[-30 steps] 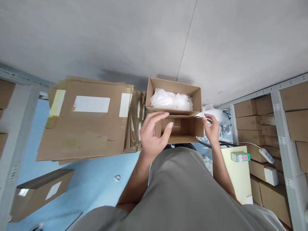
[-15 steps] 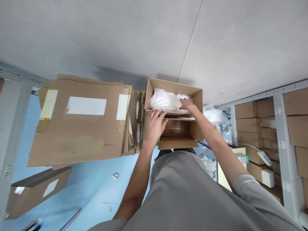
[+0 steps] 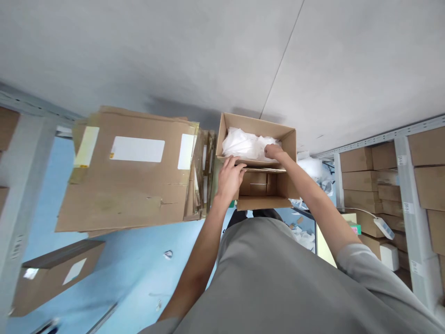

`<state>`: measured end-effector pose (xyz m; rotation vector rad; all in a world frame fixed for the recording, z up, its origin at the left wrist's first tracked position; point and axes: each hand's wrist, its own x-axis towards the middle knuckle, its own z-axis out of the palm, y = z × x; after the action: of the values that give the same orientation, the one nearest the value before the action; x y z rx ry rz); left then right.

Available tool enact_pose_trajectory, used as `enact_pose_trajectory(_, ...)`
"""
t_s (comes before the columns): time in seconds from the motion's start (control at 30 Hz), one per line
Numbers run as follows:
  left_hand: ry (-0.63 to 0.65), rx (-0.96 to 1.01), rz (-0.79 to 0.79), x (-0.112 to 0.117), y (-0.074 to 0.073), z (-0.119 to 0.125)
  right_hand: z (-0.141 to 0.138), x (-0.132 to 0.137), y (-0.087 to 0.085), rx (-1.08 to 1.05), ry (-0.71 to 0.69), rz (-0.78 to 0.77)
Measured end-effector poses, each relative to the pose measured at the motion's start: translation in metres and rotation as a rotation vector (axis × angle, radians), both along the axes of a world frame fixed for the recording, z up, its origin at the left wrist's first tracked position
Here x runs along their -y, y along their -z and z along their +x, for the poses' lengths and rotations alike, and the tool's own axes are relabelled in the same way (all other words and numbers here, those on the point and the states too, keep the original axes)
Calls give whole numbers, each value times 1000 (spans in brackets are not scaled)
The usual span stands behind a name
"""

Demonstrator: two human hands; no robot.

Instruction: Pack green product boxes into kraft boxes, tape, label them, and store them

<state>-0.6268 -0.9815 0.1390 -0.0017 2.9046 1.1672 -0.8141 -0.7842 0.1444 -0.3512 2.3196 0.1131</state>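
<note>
An open cardboard box [image 3: 259, 121] holds crumpled, translucent white packing wrap [image 3: 241, 143]. My left hand [image 3: 230, 177] is at the box's near left rim, with its fingers over the edge and its thumb on the near side, gripping the cardboard. Inside the box, toward the right, my right hand [image 3: 273, 151] is closed with its fingers curled into the white wrap. Its fingertips are partly hidden. Right in front of the first box, nearer to my body, is a second open cardboard box [image 3: 264, 202]; its visible inside is bare brown cardboard.
A stack of flattened cardboard boxes [image 3: 135, 185] with white labels stands to the left. A labelled carton [image 3: 59, 278] lies low on the blue floor [image 3: 139, 264]. Shelves with brown cartons [image 3: 359, 181] line the right side. A grey wall [image 3: 208, 55] rises behind the boxes.
My right hand has curled its fingers into the white wrap. The fingers of my left hand have drawn closer together on the rim. The view has shifted slightly.
</note>
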Motion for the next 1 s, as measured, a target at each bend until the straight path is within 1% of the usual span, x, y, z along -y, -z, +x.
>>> enact_pose_trajectory(0.07, 14, -5, -4, 0, 5, 2, 2, -9, -17, -126, 39, -80)
enact_pose_trajectory(0.13, 26, -12, -1, -1, 9, 5, 11, -23, -39, -293, 118, -243)
enact_pose_trajectory(0.17, 28, -14, 3, -1, 11, 6, 21, -32, -52, -379, 166, -344)
enact_pose_trajectory(0.23, 25, -19, 10, -2, 12, 8, 49, -51, -79, -508, 248, -537)
enact_pose_trajectory(0.3, 20, -36, 12, -2, 9, 9, 88, -69, -104, -563, 314, -696)
enact_pose_trajectory(0.37, 21, -60, 6, -4, 3, 7, 129, -82, -123, -563, 354, -806)
enact_pose_trajectory(0.4, 22, -71, -1, -6, -1, 5, 147, -87, -128, -547, 361, -826)
enact_pose_trajectory(0.43, 20, -82, -11, -8, -5, 4, 162, -90, -129, -526, 361, -826)
enact_pose_trajectory(0.5, 18, -100, -38, -13, -12, 1, 185, -92, -126, -489, 340, -766)
enact_pose_trajectory(0.6, 60, -91, -61, -18, -19, -3, 205, -91, -119, -483, 292, -625)
enact_pose_trajectory(0.67, 107, -54, -60, -18, -21, -4, 217, -91, -124, -537, 252, -592)
enact_pose_trajectory(0.77, 122, -25, -70, -12, -21, -6, 234, -91, -140, -639, 167, -589)
enact_pose_trajectory(0.83, 100, -31, -90, -8, -21, -7, 237, -88, -143, -636, 91, -526)
enact_pose_trajectory(0.87, 87, -33, -100, -7, -21, -8, 235, -85, -140, -605, 50, -469)
enact_pose_trajectory(1.0, 46, -35, -137, -13, -21, -10, 211, -67, -109, -357, -83, -202)
